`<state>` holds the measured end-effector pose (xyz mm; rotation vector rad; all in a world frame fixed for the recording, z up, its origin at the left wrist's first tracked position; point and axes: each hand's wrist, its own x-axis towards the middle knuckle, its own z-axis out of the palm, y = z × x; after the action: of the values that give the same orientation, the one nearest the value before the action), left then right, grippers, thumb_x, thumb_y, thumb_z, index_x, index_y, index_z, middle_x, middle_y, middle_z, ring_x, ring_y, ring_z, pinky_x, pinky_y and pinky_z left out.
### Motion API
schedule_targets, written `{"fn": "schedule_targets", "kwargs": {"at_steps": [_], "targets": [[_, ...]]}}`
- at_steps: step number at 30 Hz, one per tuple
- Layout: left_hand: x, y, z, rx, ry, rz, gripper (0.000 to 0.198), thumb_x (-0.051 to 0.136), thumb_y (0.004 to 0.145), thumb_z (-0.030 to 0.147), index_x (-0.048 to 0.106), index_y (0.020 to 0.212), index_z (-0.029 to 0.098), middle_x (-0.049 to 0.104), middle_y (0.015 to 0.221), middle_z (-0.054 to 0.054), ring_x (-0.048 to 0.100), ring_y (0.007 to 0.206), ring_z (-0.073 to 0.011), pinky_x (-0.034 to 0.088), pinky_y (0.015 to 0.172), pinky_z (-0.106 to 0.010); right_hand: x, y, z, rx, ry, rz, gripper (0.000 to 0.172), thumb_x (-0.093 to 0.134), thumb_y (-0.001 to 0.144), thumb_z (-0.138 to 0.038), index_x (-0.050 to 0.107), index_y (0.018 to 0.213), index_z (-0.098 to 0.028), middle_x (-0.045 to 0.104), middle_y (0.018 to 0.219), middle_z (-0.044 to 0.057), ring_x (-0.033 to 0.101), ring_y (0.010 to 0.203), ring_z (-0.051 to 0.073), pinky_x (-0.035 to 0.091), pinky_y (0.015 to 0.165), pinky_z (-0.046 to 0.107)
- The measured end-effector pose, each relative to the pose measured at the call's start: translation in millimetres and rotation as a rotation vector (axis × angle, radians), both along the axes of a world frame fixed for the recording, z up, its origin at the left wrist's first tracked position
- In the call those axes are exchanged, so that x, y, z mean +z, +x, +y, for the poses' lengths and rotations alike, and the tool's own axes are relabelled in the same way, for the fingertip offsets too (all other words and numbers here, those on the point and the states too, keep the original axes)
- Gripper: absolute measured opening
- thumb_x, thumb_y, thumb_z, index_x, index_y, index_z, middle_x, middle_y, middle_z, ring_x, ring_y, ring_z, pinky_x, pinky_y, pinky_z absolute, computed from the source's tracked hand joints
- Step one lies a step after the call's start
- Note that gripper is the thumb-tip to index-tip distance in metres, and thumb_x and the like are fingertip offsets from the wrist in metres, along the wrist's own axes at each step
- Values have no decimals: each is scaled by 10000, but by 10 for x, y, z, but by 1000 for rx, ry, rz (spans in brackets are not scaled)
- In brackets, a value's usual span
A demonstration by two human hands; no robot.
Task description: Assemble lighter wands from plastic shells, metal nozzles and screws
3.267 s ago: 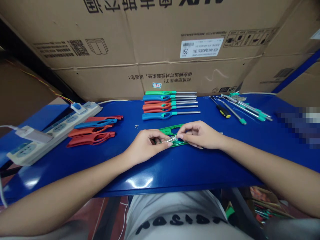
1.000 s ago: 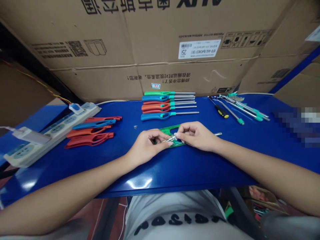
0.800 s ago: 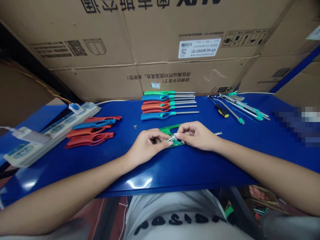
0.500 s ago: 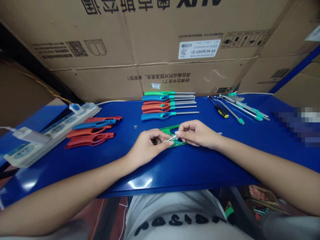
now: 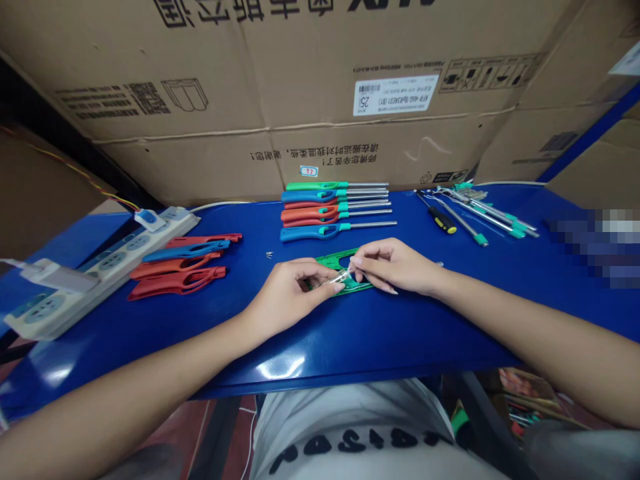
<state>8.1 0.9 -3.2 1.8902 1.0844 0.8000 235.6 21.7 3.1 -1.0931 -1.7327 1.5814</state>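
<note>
Head view, centre of the frame: what do the two hands hold?

— The left hand (image 5: 295, 293) has its thumb and fingers clamped on a small clear tube (image 5: 342, 277), which lies tilted, its right end higher. The right hand (image 5: 397, 267) meets that end, thumb and forefinger close together. Whether they pinch the tube itself or something thin beside it, one cannot tell.

And beneath the hands?

— A green handle shell (image 5: 330, 259) on the blue table (image 5: 350, 340), partly covered by both hands. A short metal tip (image 5: 440, 264) shows just beyond the right hand.

What lies at the left of the frame?

— Four loose handle shells (image 5: 173, 285), red, orange and blue, lie beside a white power strip (image 5: 113, 260). The strip bears a white adapter (image 5: 65, 277) and, near its far end, a plug (image 5: 149, 219). Tiny metal pieces (image 5: 269, 255) rest above the left hand.

Upper middle and right?

— Lighters (image 5: 310, 215) in green, blue and orange-red lie in a row, metal tubes pointing right. Right of them are a black-and-yellow screwdriver (image 5: 442, 220) and a loose pile of metal rods (image 5: 493, 213) with turquoise ends. Printed cardboard (image 5: 310, 80) stands behind, bearing a white label (image 5: 395, 95).
</note>
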Motion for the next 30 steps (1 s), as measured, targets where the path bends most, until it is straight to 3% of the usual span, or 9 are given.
{"fn": "schedule_targets", "kwargs": {"at_steps": [3,7,12,15,21,26,30], "targets": [[108,-88,14,-36,88,142,211,747,833,343,793,946,171,710,791,-29,595,655,-131,430,593,-233,0,24,28,-43,-9,27,284,636,885,-411,663,868,-129,678,701,-11,408,349,20,317,385,216],[213,-171,22,-108,100,279,169,755,830,324,775,938,195,744,776,-7,625,639,-135,444,605,-230,4,34,48,-54,-26,21,241,634,888,-362,671,862,-125,650,650,-25,402,361,20,316,402,216],[191,-162,13,-130,165,411,149,756,837,333,767,925,213,754,850,-14,621,670,-144,429,617,-237,17,40,39,-37,-24,-3,242,651,878,-364,674,879,-123,665,705,-9,408,375,18,291,397,218],[146,-141,8,-126,215,421,131,751,841,301,763,931,208,736,934,-28,613,701,-144,431,636,-241,15,45,36,-35,-19,-15,245,640,881,-363,675,898,-122,673,762,3,419,384,15,293,404,218],[126,-148,17,-120,236,409,167,778,813,305,762,933,190,705,889,-31,586,660,-135,427,612,-242,17,48,37,-19,-13,-32,267,655,873,-392,680,887,-127,675,767,9,420,395,20,302,411,221],[145,-150,24,-160,225,382,161,683,910,303,791,978,205,726,923,-47,629,712,-143,457,647,-244,23,53,38,-13,-16,-30,287,671,868,-413,689,888,-127,678,772,17,424,407,20,307,407,209],[129,-145,17,-154,235,373,135,697,904,243,808,973,212,727,911,-45,659,757,-152,474,684,-248,-24,61,28,8,29,-61,346,662,876,-453,726,979,-129,735,873,60,447,419,31,340,401,212]]}}
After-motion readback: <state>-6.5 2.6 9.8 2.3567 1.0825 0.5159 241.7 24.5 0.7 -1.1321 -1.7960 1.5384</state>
